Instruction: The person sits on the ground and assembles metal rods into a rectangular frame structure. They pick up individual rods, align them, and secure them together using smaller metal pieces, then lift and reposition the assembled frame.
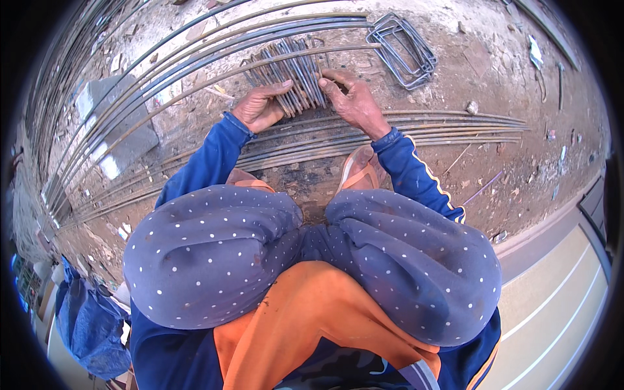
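Observation:
A tight row of rusty steel rebar stirrups [296,75] stands between my hands, at the top middle of the head view. My left hand [261,107] grips the row's near left side, its thumb laid along the top of the bent bars. At the right end, my right hand [353,103] has its thumb and forefinger closed on the last stirrup's edge. A long rebar [214,81] crosses the row; I cannot tell whether it runs through the stirrups or over them. A loose stack of stirrups [402,52] lies just beyond my right hand.
More long rebars [286,29] run from the far left past the stirrups. Others lie on the dirt [448,127] in front of my sandalled feet [359,170]. A grey block [117,123] is under the bars at left. A tiled ledge [552,305] is at lower right, a blue tarp [91,325] at lower left.

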